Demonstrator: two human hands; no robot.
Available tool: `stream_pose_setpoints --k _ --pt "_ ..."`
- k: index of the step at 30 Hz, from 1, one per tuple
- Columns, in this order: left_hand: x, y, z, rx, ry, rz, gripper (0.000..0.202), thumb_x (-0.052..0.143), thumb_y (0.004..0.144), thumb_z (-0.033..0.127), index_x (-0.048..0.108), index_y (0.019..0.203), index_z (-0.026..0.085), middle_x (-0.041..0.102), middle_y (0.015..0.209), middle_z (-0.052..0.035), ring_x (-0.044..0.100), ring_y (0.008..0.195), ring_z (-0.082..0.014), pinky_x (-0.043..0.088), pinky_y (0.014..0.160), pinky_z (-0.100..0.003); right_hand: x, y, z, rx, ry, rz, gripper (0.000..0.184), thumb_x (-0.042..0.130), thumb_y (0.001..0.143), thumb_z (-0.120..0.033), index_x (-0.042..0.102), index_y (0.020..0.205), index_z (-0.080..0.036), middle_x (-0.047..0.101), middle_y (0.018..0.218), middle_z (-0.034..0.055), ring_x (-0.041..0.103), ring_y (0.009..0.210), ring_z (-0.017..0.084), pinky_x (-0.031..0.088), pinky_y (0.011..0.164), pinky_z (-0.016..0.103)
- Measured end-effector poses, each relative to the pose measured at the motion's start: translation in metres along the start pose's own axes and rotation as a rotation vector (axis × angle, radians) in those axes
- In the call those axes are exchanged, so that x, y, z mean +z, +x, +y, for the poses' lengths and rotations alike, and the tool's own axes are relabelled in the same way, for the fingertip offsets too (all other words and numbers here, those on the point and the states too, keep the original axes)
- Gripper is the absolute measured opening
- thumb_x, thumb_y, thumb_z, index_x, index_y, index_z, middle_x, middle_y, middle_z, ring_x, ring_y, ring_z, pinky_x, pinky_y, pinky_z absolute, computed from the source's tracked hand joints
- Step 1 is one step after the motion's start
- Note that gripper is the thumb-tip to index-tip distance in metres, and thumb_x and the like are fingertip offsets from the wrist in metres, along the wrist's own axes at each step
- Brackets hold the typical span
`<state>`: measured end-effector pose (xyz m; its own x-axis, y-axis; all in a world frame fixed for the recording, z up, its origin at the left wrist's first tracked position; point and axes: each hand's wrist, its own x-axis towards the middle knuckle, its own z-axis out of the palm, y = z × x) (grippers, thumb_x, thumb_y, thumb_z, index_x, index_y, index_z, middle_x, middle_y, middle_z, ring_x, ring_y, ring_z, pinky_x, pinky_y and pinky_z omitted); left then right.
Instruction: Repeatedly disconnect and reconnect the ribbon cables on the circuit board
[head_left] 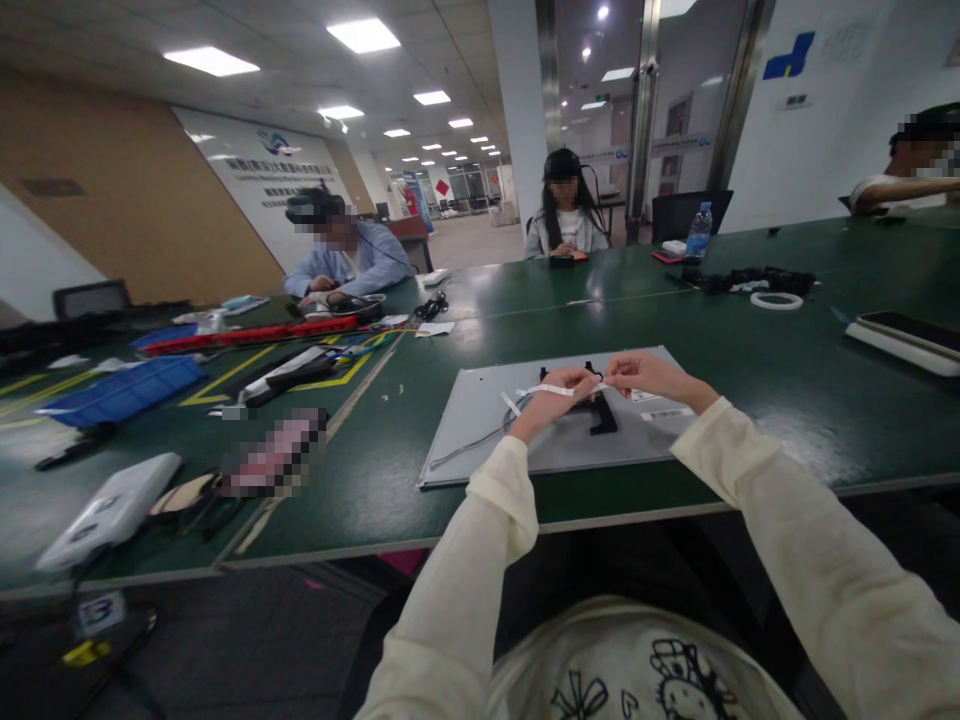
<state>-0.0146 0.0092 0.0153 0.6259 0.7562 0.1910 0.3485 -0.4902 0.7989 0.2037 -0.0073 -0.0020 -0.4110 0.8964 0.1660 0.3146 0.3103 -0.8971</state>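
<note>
left hand [553,403] and right hand [651,377] fingers pinching white strip [545,389] over grey panel [480,420], bare green table [750,400] round its edges

Matt grey panel [480,420], glossy green table [787,370]

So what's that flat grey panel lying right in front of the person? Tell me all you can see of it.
The grey panel is a thin, light-grey rectangle, matte, metal or plastic by its look. It lies flat on the green table near the front edge. A black bracket stands near its middle, white labels sit toward its right, and a thin cable trails across its left part. Above it the left hand and right hand pinch a white strip; whether they touch it is unclear.
</note>
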Motion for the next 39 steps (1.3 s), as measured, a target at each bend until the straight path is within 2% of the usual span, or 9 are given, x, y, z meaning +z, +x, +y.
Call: stream_pose_setpoints --k 6,16,19,23,25,29,35,39 --pt "0.000 0.000 -0.005 0.039 -0.106 -0.030 0.022 0.063 0.083 0.037 0.068 0.080 0.016 0.069 0.078 -0.0029 0.061 0.073 -0.0135 0.048 0.070 -0.024 0.002 -0.002 -0.005 0.001 -0.045 0.019 0.045 0.068 0.075 -0.059 0.063 0.083 -0.016 0.060 0.064 -0.0001 0.055 0.059 0.012 0.040 0.058 0.025" --pt "-0.004 0.000 -0.005 0.034 -0.038 -0.009 0.028 0.060 0.083 0.042 0.068 0.080 0.015 0.066 0.074 -0.0023 0.058 0.070 -0.0135 0.046 0.066 -0.024 -0.001 0.001 0.003 0.003 -0.050 0.071 0.042 0.068 0.076 -0.058 0.061 0.079 -0.017 0.059 0.063 -0.0010 0.053 0.056 0.011 0.038 0.057 0.025" --pt "-0.005 -0.002 -0.004 0.042 -0.038 -0.009 0.028 0.059 0.084 0.042 0.067 0.079 0.015 0.065 0.073 -0.0009 0.058 0.070 -0.0129 0.046 0.066 -0.023 0.002 0.000 -0.002 0.025 -0.045 0.043 0.042 0.066 0.078 -0.058 0.063 0.088 -0.017 0.063 0.071 0.0006 0.058 0.066 0.013 0.042 0.063 0.026" --pt "-0.006 -0.004 -0.001 0.083 -0.065 -0.028 0.027 0.057 0.085 0.041 0.065 0.075 0.017 0.063 0.069 0.0002 0.058 0.067 -0.0121 0.045 0.066 -0.022 0.006 -0.002 -0.013 0.064 -0.025 -0.069 0.046 0.063 0.081 -0.057 0.064 0.107 -0.019 0.068 0.094 0.0050 0.062 0.082 0.016 0.045 0.071 0.028" --pt "-0.006 -0.003 -0.001 0.096 -0.050 -0.036 0.026 0.057 0.084 0.040 0.065 0.075 0.017 0.061 0.067 0.0004 0.057 0.065 -0.0120 0.044 0.064 -0.022 0.006 -0.004 -0.015 0.061 -0.050 -0.094 0.044 0.063 0.081 -0.057 0.066 0.102 -0.018 0.067 0.089 0.0044 0.060 0.078 0.015 0.044 0.069 0.027" --pt "-0.001 -0.002 -0.004 0.056 0.011 -0.016 0.026 0.054 0.085 0.040 0.064 0.078 0.017 0.058 0.063 0.0012 0.053 0.057 -0.0110 0.041 0.056 -0.020 0.002 -0.006 -0.011 0.078 -0.122 -0.058 0.044 0.063 0.079 -0.059 0.067 0.086 -0.016 0.059 0.066 -0.0004 0.051 0.061 0.012 0.037 0.058 0.026" --pt "0.009 -0.005 -0.008 -0.022 0.120 0.050 0.022 0.052 0.087 0.033 0.066 0.083 0.017 0.060 0.063 0.0012 0.053 0.053 -0.0096 0.041 0.052 -0.018 0.000 -0.002 0.001 0.133 -0.115 -0.042 0.041 0.062 0.078 -0.058 0.065 0.079 -0.017 0.057 0.064 -0.0001 0.051 0.060 0.012 0.035 0.055 0.024" --pt "0.012 -0.005 -0.011 -0.059 0.155 0.077 0.026 0.051 0.089 0.030 0.062 0.109 0.018 0.061 0.063 0.0029 0.052 0.049 -0.0100 0.042 0.050 -0.019 0.003 -0.005 0.004 0.173 -0.160 -0.037 0.039 0.058 0.080 -0.055 0.065 0.076 -0.017 0.060 0.064 0.0015 0.053 0.059 0.013 0.037 0.056 0.025"
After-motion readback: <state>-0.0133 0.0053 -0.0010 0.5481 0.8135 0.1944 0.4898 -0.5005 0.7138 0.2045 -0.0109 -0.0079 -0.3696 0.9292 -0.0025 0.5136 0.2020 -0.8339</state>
